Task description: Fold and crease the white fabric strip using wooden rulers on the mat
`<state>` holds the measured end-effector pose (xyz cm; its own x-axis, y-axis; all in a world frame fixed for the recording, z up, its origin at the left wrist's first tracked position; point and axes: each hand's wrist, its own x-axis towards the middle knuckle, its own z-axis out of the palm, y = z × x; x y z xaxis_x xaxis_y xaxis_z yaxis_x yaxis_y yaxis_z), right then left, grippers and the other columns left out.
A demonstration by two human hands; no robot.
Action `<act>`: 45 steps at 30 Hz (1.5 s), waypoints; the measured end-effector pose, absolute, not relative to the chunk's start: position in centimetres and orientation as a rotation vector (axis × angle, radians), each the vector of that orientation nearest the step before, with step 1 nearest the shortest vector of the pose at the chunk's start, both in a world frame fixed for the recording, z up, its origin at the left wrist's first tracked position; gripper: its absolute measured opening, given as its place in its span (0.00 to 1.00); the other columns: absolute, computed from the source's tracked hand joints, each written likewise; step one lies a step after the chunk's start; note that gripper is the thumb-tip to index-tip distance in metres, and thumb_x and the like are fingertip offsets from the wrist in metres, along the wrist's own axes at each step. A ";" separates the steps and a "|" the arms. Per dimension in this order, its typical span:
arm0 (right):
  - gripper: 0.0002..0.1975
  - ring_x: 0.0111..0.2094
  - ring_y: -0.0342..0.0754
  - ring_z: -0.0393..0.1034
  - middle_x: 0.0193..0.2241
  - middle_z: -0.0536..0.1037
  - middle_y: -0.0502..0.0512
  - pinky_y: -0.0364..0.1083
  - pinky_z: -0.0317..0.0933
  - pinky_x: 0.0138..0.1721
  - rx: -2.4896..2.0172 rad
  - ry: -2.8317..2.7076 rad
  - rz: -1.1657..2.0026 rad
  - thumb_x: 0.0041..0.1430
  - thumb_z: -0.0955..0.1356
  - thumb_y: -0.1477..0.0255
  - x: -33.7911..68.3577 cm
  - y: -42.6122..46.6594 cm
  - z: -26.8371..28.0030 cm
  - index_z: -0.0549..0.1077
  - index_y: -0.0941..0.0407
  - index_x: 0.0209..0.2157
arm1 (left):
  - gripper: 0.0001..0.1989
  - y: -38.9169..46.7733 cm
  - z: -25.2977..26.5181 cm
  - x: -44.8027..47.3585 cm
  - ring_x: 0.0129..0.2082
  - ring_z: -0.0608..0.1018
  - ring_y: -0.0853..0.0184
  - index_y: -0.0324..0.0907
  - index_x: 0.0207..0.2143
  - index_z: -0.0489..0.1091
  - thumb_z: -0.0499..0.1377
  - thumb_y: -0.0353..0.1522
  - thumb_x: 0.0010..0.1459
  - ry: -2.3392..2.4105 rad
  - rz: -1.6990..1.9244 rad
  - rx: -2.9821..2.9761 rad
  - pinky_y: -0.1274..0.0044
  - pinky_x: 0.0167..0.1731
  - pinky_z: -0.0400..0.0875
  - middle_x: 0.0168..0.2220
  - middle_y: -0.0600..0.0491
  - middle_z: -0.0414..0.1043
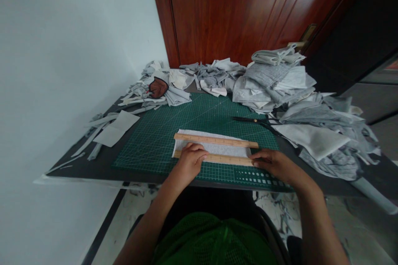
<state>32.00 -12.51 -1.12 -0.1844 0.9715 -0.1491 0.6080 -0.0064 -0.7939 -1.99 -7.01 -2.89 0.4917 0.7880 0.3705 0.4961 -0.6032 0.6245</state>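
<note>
A strip of light grey fabric [217, 149] lies flat on the green cutting mat [205, 112]. Two wooden rulers rest across it, roughly parallel: the far ruler [217, 138] along its upper part and the near ruler [228, 160] along its lower edge. My left hand [191, 159] has its fingers curled together over the near ruler, left of its middle. At that ruler's right end, the thumb and fingers of my right hand [275, 165] close on the tip. Black scissors [248, 120] lie on the mat beyond my right hand.
Tall heaps of grey fabric [270, 78] stand at the back right, with more cloth [326, 112] nearer. Scraps and a brown cloth piece [158, 87] are at the back left. White paper-like pieces [116, 128] lie left of the mat. A wooden door [224, 12] is behind the table.
</note>
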 end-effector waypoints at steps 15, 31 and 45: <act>0.17 0.42 0.57 0.80 0.40 0.85 0.55 0.52 0.71 0.45 -1.676 -1.796 1.112 0.56 0.71 0.56 32.3 -12.5 -1.7 0.84 0.51 0.41 | 0.16 -12.0 -0.7 2.1 0.53 0.75 0.50 0.34 0.48 0.76 0.55 0.19 0.60 1.697 0.365 2.619 0.56 0.58 0.70 0.48 0.42 0.75; 0.20 0.43 0.58 0.80 0.41 0.86 0.54 0.51 0.71 0.46 -1.720 -1.781 1.111 0.54 0.72 0.52 32.6 -12.6 -2.0 0.84 0.50 0.41 | 0.24 -11.5 -0.5 0.7 0.69 0.62 0.49 0.41 0.56 0.72 0.53 0.18 0.59 1.587 0.278 2.467 0.49 0.70 0.50 0.63 0.43 0.68; 0.26 0.43 0.61 0.80 0.42 0.86 0.56 0.54 0.72 0.47 -1.724 -1.799 1.092 0.52 0.72 0.44 32.5 -12.6 -1.9 0.85 0.49 0.41 | 0.27 -11.6 -1.4 0.8 0.67 0.65 0.49 0.42 0.53 0.71 0.54 0.15 0.53 1.604 0.335 2.513 0.47 0.69 0.53 0.61 0.44 0.69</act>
<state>32.48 -12.55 -1.93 -0.1446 0.9656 -0.2161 0.6375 -0.0761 -0.7667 0.79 -11.59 -1.38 0.4063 0.9071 0.1104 0.8754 -0.4210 0.2374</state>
